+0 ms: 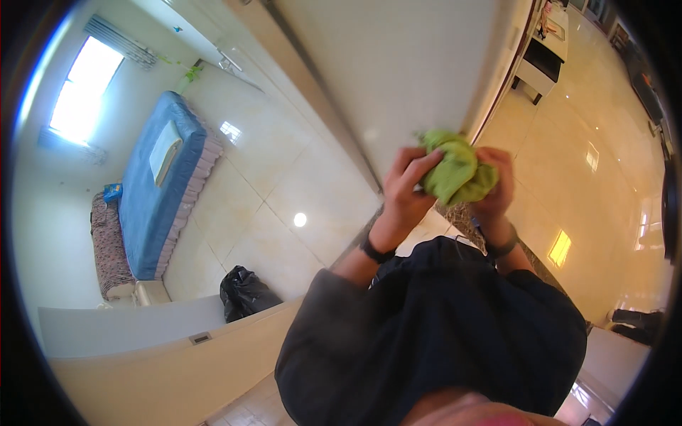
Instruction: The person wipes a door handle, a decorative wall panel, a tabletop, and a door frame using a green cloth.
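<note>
You clamp a bunched green cloth [457, 172] between your left hand [408, 184] and right hand [499, 186]. Well left of them, any markings on a blue packet [112, 192] are too small to read.

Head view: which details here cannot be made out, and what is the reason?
Head view: right hand, fingertips hidden by the green cloth.
Head view: outdoors beyond the window, washed out by glare.
Head view: black bag, contents hidden by its dark plastic.
</note>
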`<state>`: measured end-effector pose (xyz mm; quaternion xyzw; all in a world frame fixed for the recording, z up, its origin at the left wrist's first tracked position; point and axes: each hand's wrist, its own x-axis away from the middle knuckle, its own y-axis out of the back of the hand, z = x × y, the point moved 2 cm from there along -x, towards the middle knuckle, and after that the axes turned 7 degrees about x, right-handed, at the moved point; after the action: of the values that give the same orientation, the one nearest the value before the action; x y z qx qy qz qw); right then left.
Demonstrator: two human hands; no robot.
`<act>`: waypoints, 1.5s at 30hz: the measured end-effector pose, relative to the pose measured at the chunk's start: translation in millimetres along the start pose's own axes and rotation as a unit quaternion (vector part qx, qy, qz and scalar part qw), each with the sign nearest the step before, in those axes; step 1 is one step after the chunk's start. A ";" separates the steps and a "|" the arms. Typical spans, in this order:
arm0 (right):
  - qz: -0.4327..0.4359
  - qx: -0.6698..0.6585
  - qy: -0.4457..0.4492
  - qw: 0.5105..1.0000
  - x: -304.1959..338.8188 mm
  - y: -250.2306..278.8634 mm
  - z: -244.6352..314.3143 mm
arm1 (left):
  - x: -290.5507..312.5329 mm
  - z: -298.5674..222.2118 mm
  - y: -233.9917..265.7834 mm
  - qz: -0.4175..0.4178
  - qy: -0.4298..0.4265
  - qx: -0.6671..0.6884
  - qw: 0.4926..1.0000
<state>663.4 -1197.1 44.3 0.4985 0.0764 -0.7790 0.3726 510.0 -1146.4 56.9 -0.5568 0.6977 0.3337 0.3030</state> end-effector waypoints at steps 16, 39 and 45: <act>0.244 -0.256 0.057 0.934 -41.4 9.9 -51.8 | 41.5 -34.9 -69.7 -0.205 0.073 -0.348 0.912; 0.202 -0.242 0.023 0.949 -101.4 7.4 -156.2 | -3.9 28.7 -160.7 -0.245 0.130 -0.326 0.904; 0.171 -0.220 0.018 0.960 -148.4 25.9 -207.0 | -63.3 59.5 -206.2 -0.264 0.005 -0.366 0.892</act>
<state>862.8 -1039.1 72.8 0.4236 0.1661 -0.6588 0.5991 727.5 -1094.7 45.3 -0.7939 0.3552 0.4698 0.1511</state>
